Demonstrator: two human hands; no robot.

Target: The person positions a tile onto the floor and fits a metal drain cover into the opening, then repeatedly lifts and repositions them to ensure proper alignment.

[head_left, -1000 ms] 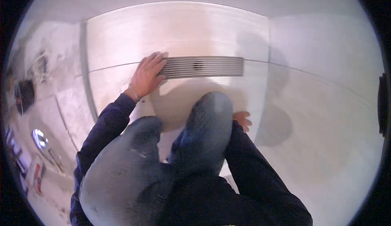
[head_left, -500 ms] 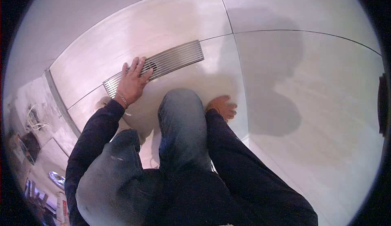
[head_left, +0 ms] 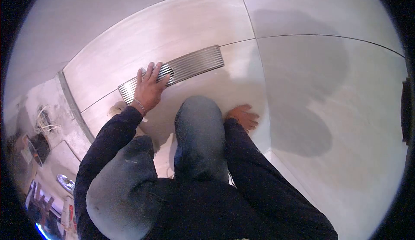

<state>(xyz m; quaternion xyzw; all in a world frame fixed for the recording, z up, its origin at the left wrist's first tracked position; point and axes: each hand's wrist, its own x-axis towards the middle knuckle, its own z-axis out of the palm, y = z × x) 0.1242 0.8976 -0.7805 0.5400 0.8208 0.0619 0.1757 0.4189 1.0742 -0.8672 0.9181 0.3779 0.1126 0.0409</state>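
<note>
Pale stone-look tiles point(head_left: 337, 110) fill most of the view, large slabs with thin dark joints, and a soft shadow falls across the ones on the right. Near the bottom, blue jeans point(head_left: 121, 184) take up the middle. One knee point(head_left: 203, 110) is raised towards the far side and the other leg sits lower left, with dark sleeves point(head_left: 108, 145) running out on either side. Further away, left of centre, a long metal drain grate point(head_left: 194, 63) with fine parallel slots is set into the floor along a tile joint, slanting from near left to far right. The left hand point(head_left: 149, 86) lies flat on the grate's left part — palm down, fingers stretched and slightly fanned across the slots, gripping nothing. The right hand point(head_left: 243, 117) rests on bare tile just right of the raised knee, well apart from the grate. Its fingers are loosely spread and empty, and part of it is hidden behind the knee. A thin bracelet point(head_left: 139, 104) circles the left wrist.
</note>
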